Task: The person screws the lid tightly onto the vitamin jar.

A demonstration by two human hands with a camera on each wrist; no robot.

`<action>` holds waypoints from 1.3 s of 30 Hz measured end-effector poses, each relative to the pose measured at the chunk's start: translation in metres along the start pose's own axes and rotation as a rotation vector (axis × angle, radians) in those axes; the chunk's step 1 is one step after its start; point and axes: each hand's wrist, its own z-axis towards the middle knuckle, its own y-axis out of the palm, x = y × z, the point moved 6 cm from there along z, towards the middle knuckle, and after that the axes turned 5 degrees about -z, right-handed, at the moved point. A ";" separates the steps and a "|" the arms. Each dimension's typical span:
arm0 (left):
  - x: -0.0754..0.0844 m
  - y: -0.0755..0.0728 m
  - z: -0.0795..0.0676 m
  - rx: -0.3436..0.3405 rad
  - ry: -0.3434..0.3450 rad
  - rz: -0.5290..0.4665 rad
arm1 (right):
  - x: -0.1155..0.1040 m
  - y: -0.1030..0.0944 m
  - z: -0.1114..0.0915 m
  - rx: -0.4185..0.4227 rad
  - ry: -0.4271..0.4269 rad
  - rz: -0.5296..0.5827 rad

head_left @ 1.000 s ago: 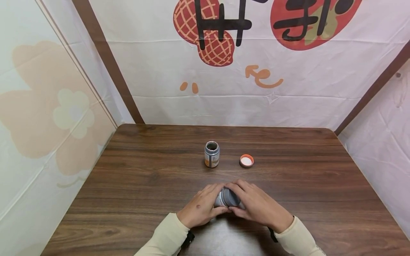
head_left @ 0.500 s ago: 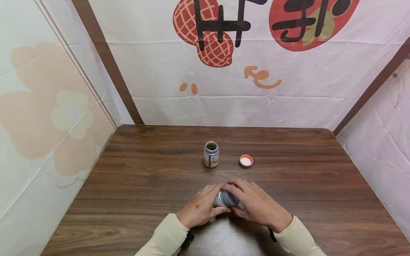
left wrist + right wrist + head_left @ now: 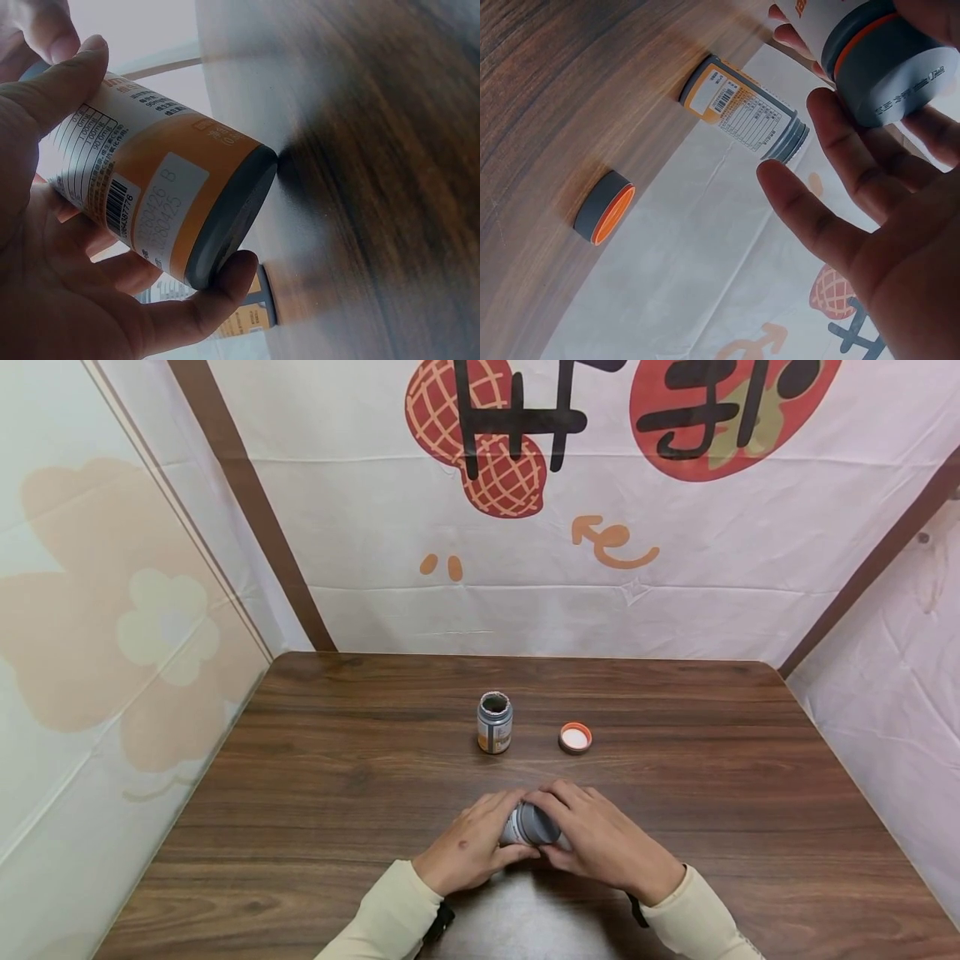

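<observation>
My left hand (image 3: 467, 850) grips the body of a pill bottle (image 3: 184, 191), which has an orange and white label and a dark grey base. The bottle leans over, its lower edge right at the tabletop in the left wrist view. Round its grey cap (image 3: 892, 71) are the thumb and some fingers of my right hand (image 3: 603, 843); an orange ring shows beneath the cap. Two of the right fingers stick out past it in the right wrist view. From the head, both hands cover much of this bottle.
Farther back on the brown wooden table (image 3: 360, 877), a second pill bottle (image 3: 495, 732) stands upright without a cap, torn seal bits round its mouth. To its right lies a loose cap (image 3: 575, 740), inside up. A printed cloth (image 3: 525, 610) hangs behind the table.
The right fingers have shifted slightly over the cap. The left hand and the bottle stay in nearly the same place, as do the second bottle and loose cap.
</observation>
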 end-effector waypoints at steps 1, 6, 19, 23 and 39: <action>0.000 0.000 0.000 0.000 0.002 -0.001 | 0.000 0.000 0.000 0.004 0.000 0.004; 0.000 0.001 -0.001 0.001 0.010 0.000 | 0.000 0.000 -0.001 -0.003 0.012 0.000; 0.000 -0.001 -0.001 0.013 0.028 0.013 | 0.003 0.000 -0.002 -0.020 0.051 -0.017; 0.000 -0.001 0.000 0.008 0.009 -0.005 | 0.003 0.000 -0.002 -0.029 0.036 -0.002; 0.001 0.001 0.000 -0.001 0.012 0.003 | 0.004 0.002 -0.004 -0.032 0.064 -0.031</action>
